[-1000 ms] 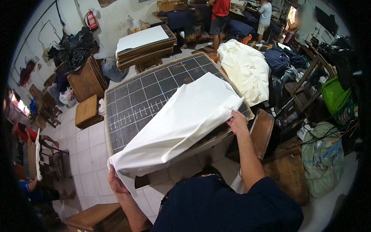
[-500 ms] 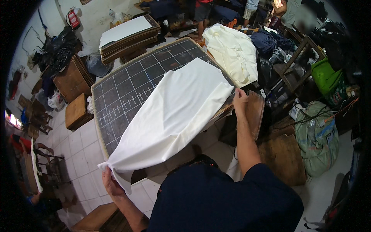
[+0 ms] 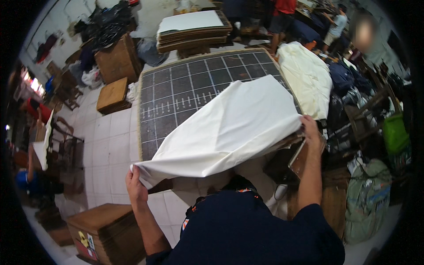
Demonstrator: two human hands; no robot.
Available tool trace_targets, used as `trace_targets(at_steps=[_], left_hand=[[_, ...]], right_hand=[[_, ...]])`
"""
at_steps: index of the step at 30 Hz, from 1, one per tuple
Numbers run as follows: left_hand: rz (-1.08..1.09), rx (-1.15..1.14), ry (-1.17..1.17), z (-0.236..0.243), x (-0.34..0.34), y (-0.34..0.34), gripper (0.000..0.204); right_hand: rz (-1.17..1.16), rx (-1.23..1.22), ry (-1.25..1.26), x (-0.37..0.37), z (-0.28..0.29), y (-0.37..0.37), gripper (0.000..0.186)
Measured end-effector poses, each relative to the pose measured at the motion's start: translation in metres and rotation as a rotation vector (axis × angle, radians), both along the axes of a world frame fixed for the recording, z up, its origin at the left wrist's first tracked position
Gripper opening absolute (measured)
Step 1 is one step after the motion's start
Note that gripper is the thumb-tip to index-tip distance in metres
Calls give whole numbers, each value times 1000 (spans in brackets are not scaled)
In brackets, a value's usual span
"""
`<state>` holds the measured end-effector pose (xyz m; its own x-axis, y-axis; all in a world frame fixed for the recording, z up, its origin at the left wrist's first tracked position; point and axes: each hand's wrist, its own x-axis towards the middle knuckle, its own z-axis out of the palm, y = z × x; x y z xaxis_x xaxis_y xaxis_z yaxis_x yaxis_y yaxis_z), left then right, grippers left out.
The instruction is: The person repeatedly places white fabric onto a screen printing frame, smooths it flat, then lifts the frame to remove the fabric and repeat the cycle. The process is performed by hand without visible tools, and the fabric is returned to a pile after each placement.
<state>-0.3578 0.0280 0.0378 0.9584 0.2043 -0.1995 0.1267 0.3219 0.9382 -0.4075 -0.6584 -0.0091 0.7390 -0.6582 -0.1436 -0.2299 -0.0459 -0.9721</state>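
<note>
A white cloth (image 3: 243, 115) lies slantwise over a dark board with a white grid (image 3: 172, 92), its near part creased and hanging past the board's front edge. My left hand (image 3: 136, 183) is closed on the cloth's corner at the lower left, beside the board's near corner. My right hand (image 3: 310, 130) grips the other end of the cloth at the board's right edge.
A stack of boards (image 3: 192, 37) stands behind, a cream fabric pile (image 3: 304, 79) at the right. Bags (image 3: 366, 198) and clutter crowd the right side; a cardboard-coloured stack (image 3: 101, 229) is lower left. Co-workers (image 3: 282, 13) stand at the back, others (image 3: 33, 181) at the left.
Both hands still grip the cloth. My right hand has moved right, and the cloth's near edge is stretched more level between my hands. The view has also shifted.
</note>
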Motion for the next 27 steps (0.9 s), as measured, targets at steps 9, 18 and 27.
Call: trace_targets(at_steps=[9, 18, 27], left_hand=[[-26, 84, -366, 125, 59, 14, 29], [-202, 115, -228, 162, 255, -29, 33], [75, -182, -783, 250, 344, -69, 34]], right_hand=[[388, 335, -709, -15, 151, -67, 37], [350, 434, -544, 177, 193, -132, 37], [354, 361, -1198, 273, 288, -134, 26]])
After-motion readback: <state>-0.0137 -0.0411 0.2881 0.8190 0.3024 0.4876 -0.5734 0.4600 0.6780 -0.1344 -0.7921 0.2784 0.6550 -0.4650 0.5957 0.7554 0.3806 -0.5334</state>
